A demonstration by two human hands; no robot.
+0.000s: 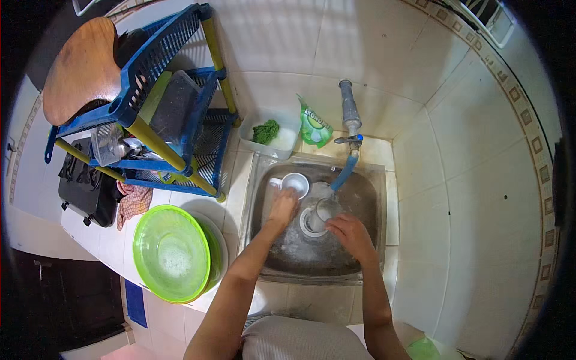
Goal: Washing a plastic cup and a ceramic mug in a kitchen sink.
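In the metal sink [324,265], a white mug [295,183] stands toward the back left with its mouth up and its handle to the left. My left hand [283,207] grips its near side, the fingertips partly hidden against it. My right hand [348,231] holds a clear drinking glass [327,209] by its right side, near the middle of the sink. Just beneath the glass is a white round rim [310,227], partly covered; whether it is a cup or the drain cannot be told. A blue hose [345,173] hangs from the tap [352,138] behind the glass.
A plastic tub [288,139] with a green scouring pad [266,132] sits behind the sink, beside a green packet [315,123]. Green basins [173,254] are stacked to the left. A blue rack [193,166] bears a wooden board [85,72]. A tiled wall [486,193] bounds the right.
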